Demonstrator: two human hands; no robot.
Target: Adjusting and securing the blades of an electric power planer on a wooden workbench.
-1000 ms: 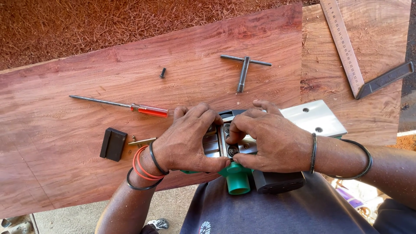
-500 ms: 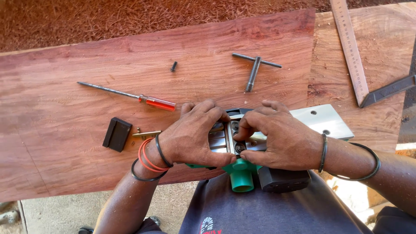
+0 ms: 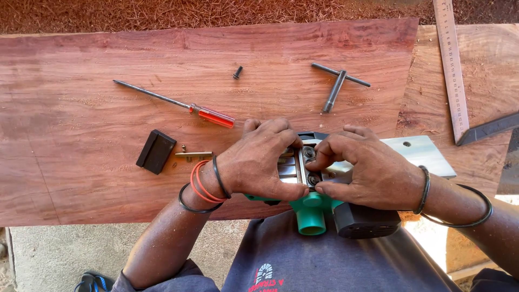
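A reddish wooden plank [image 3: 81, 140] carries a screwdriver [image 3: 178, 104], T-wrench [image 3: 338, 84], bolt [image 3: 237, 72] and black block [image 3: 155, 151].

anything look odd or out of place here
The planer lies upside down, its base plate up, under both hands. A loose screw sits alone on the board, apart from the screwdriver. Nothing looks damaged.

Fingers [image 3: 281, 130] mostly hide planer [image 3: 316, 208]; ruler [image 3: 451, 65] perhaps cropped.

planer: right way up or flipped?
Flipped. The electric planer lies with its metal sole plate and cutter drum facing up; left hand and right hand rest on the drum area.
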